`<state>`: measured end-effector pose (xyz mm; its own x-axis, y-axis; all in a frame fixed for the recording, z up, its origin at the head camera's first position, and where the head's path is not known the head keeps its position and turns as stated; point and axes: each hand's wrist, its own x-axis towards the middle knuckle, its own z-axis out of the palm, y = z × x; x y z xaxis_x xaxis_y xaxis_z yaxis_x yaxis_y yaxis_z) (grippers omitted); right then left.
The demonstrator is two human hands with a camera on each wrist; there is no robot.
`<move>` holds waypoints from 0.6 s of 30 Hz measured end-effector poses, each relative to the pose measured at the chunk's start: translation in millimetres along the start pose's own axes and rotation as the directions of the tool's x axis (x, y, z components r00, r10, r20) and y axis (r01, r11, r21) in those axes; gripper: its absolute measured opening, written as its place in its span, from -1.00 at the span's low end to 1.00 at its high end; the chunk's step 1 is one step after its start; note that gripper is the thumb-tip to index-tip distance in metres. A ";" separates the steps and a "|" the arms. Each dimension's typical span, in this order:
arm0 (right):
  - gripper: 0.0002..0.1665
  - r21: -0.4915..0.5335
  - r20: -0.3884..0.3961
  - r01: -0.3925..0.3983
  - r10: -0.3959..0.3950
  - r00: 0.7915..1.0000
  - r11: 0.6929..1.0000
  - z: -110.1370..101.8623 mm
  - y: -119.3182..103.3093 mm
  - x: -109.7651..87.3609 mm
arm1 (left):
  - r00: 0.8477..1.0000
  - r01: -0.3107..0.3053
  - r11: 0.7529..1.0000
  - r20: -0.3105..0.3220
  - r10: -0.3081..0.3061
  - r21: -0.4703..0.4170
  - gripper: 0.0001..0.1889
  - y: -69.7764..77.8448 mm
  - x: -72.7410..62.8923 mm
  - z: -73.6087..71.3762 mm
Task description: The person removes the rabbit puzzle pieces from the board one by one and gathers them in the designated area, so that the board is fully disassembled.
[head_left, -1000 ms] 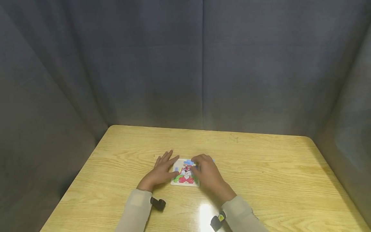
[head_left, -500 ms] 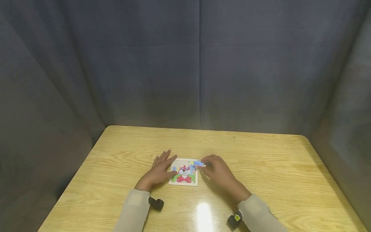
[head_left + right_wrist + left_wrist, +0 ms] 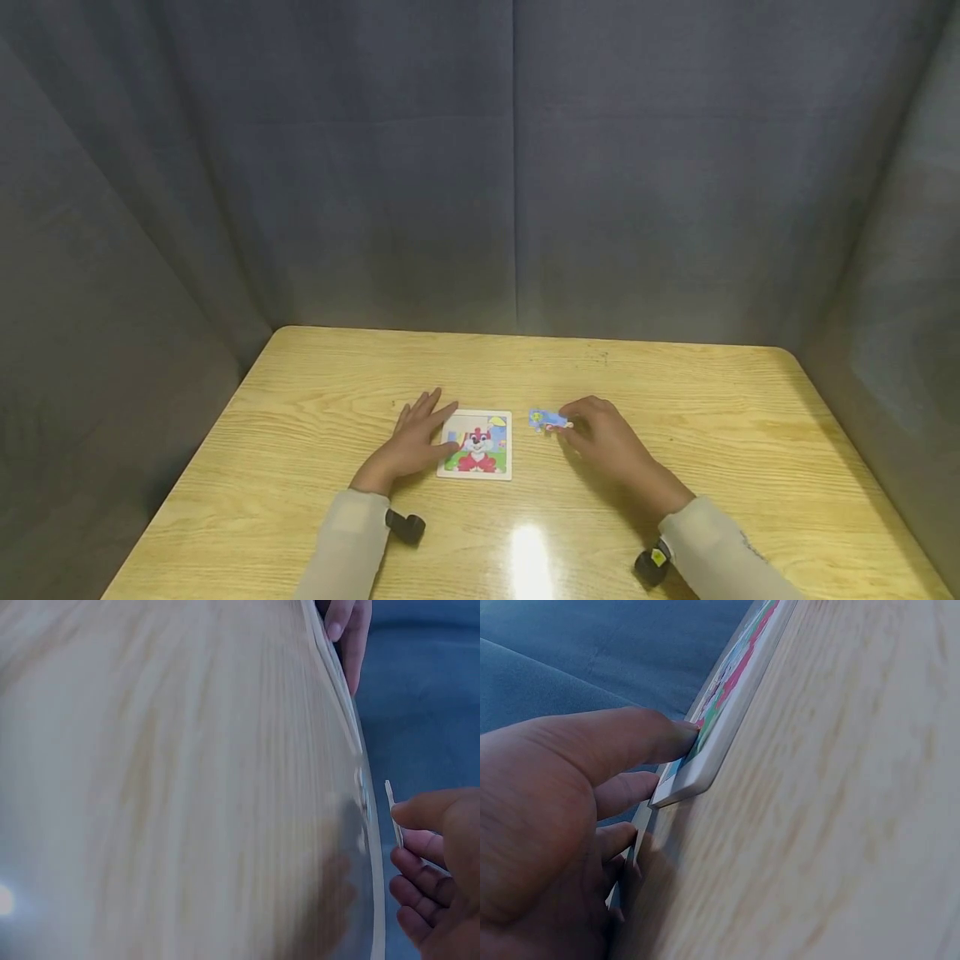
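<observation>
A small square jigsaw puzzle [image 3: 477,476] with a pale frame lies on the table, showing a red and white cartoon animal. The upper part of its bed is bare wood beside a blue and yellow corner. My left hand [image 3: 411,452] rests at its left side with fingers spread, the thumb [image 3: 676,739] on the frame's corner in the left wrist view. To the right of the puzzle, my right hand [image 3: 611,440] pinches a thin blue puzzle piece [image 3: 557,421] between thumb and fingers, above the table. Another piece [image 3: 364,791] seems to lie on the table close by.
The wooden table [image 3: 337,367] stretches out around the puzzle on every side. Dark grey curtains [image 3: 375,183] hang behind it and at both sides. A bright light reflection [image 3: 529,558] shows near the front.
My right hand has lifted a blue piece off the puzzle's upper area and carried it right, past the frame. The left hand stays where it was.
</observation>
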<state>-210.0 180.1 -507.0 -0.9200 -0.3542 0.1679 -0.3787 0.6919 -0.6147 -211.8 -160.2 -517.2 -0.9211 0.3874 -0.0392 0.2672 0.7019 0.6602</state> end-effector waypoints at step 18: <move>-0.66 -0.114 -0.003 -0.009 0.008 1.000 0.993 -26.4 34.4 -10.8 | 1.000 -0.012 1.000 -0.002 0.012 0.006 -0.28 0.8 0.1 -0.8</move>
<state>-215.8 224.3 -509.6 -0.9234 -0.3463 0.1655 -0.3798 0.7621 -0.5244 -211.9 -160.1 -516.0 -0.9183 0.3946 -0.0303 0.2796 0.7009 0.6562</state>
